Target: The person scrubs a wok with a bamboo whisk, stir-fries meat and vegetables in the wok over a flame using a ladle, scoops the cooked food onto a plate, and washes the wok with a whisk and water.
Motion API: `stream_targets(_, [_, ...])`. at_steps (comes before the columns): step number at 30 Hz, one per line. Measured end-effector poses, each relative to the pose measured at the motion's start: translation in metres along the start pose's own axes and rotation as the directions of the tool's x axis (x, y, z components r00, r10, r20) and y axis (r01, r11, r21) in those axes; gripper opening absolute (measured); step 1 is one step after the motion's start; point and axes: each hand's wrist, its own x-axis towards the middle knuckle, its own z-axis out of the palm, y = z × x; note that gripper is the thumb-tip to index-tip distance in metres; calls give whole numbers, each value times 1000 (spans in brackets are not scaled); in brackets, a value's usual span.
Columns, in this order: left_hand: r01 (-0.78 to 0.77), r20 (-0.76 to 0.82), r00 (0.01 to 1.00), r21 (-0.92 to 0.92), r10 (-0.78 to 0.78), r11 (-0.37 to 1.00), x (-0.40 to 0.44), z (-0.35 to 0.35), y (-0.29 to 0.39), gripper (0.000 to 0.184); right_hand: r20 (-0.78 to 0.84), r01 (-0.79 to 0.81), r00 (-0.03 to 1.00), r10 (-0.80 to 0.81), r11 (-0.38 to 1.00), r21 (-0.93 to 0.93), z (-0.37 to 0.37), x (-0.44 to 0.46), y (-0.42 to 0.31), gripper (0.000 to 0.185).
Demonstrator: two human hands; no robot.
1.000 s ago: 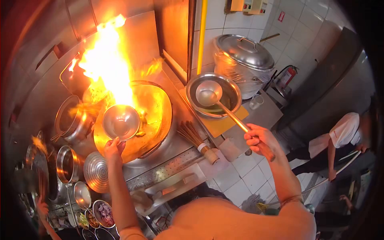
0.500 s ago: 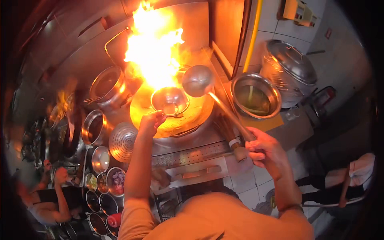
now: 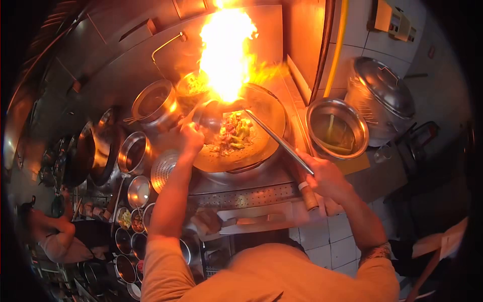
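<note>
Some chopped food (image 3: 236, 134) lies in the wok (image 3: 269, 113) beside tall flames (image 3: 226, 55) in the head view; cooking looks underway, the food not yet taken out. Reaching forward, the left hand (image 3: 191, 137) grips a blurred bowl (image 3: 209, 119) over the wok; the right hand (image 3: 327, 177) is closed around a ladle (image 3: 279, 141) slanting inward.

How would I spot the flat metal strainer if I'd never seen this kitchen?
Find the tall flame, then the wide wok beneath it. Just left of the wok, partly covered by the person's left forearm, sits the round strainer. Small holes dot its pale face, unlike the deep, solid-walled pot on its other side.
</note>
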Motion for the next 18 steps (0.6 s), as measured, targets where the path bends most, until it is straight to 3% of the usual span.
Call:
stream_targets(1, [-28,-2,1000,-17,28,999,-2,-7,5,16,-11,31,999,-32,996,-79,-4,-2,3,81])
stream_targets(4, [-214,-198,952,121,235,969,-11,-12,8,20,59,22,998,-10,980,-200,-16,2,1,83])
stream_targets(5, [-220,-73,970,161,234,962,-19,-14,13,24,71,-21,997,38,972,-235,-18,6,-2,84])
stream_targets(8, [-214,-316,910,190,266,958,-19,-7,6,22,-14,9,1000,-12,969,-245,-4,19,17,84])
stream_targets(9, [-220,-404,870,198,284,955,-19,-12,7,21,-25,11,1000,-14,993,-118,1,26,22,80])
stream_targets(11, [-102,-406,906,74,123,992,-27,-5,9,20,-28,23,999,-19,991,134,11,43,26,73])
stream_targets(12, [-27,-407,913,12,30,1000,-34,-2,7,20,20,-43,999,39,932,361,13,51,21,69])
stream_targets(13, [196,-331,915,-129,-229,972,-32,7,-5,19,94,-121,992,82,820,560,14,57,12,65])
stream_targets(14, [424,-229,847,-253,-480,869,-32,18,-27,19,200,-219,974,105,664,715,19,63,0,60])
stream_targets(15, [456,-121,767,-588,-631,668,-34,30,-50,17,243,-219,970,27,543,811,25,68,-8,57])
stream_targets(16, [395,6,691,-840,-722,371,-43,34,-69,18,287,-248,956,-56,363,898,30,71,-16,58])
stream_targets(17, [236,100,592,-970,-800,54,-62,4,-46,19,330,-305,934,-139,170,937,32,72,-27,59])
stream_targets(18, [-12,195,532,-971,-824,-237,-79,-39,-22,19,360,-374,907,-218,-23,927,38,73,-41,61])
